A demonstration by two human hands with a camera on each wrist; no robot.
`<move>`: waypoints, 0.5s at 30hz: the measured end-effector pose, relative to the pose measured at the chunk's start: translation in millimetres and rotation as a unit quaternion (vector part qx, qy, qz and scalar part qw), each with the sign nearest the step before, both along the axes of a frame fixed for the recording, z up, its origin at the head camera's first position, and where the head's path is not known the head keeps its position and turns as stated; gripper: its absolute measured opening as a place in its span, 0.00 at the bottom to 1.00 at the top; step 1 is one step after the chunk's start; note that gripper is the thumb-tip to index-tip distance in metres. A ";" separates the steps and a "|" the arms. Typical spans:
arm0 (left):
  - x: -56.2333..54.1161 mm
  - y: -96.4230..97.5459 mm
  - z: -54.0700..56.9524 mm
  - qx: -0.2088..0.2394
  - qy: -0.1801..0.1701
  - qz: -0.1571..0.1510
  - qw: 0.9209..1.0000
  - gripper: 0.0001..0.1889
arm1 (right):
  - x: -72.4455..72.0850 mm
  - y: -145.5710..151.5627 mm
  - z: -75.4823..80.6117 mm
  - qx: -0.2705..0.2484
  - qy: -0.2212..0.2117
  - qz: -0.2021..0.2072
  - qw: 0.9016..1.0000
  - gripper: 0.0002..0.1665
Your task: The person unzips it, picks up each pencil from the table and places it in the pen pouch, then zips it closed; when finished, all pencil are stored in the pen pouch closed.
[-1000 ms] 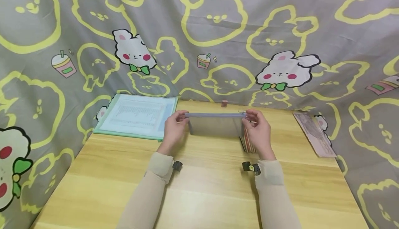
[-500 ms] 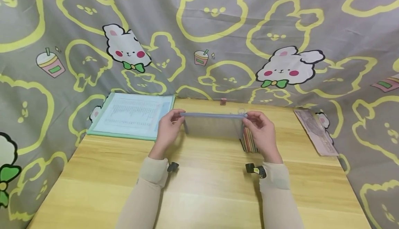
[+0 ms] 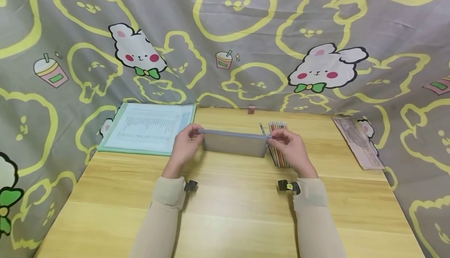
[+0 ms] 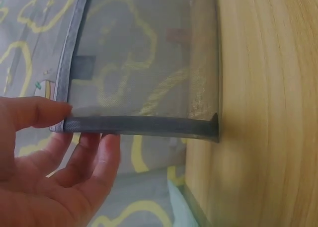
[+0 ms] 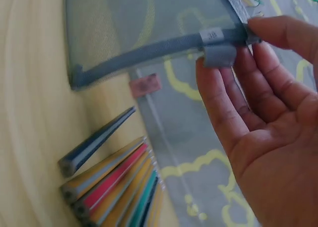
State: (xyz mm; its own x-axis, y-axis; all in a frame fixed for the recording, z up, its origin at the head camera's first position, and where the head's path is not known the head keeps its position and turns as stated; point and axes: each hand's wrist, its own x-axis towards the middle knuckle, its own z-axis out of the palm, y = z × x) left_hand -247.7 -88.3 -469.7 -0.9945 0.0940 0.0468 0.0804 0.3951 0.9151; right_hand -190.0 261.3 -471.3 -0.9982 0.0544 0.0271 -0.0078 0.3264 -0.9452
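A grey see-through mesh zipper pouch (image 3: 234,145) stands on edge over the middle of the table, its zipper side up. My left hand (image 3: 186,145) pinches its top left corner between thumb and fingers. At the other end, my right hand (image 3: 290,146) grips the top right corner, by the zipper end and a small tab (image 5: 219,56). A white label (image 5: 212,36) reading 38 sits on that side seam. Several coloured pencils (image 5: 117,185) lie in a row on the table beside the right hand, partly covered by it in the head view. One dark blue pencil (image 5: 97,142) lies slightly apart.
A green-edged folder (image 3: 147,129) with a printed sheet lies at the back left. A banknote-like paper strip (image 3: 358,143) is at the back right. Near the back edge sits a small reddish block (image 3: 251,110). A patterned curtain (image 3: 246,24) surrounds the table (image 3: 232,211).
Both hands have moved the pouch a little to the left, with its right end now lower. The far ends of the pencils have come into view. The head view has shifted slightly.
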 end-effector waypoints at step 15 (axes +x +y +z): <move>19.8 35.0 19.5 -0.149 0.240 0.045 0.958 0.17 | -3.8 9.4 -6.7 -0.018 0.016 0.015 1.000 0.15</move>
State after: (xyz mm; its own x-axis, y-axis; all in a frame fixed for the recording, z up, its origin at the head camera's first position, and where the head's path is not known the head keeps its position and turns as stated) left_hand -227.9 -53.3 -450.2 -0.8697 0.0890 0.4855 0.4174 0.6577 0.6271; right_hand -193.7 270.7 -478.0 -0.9980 0.0261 0.0571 -0.0471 0.2906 -0.9557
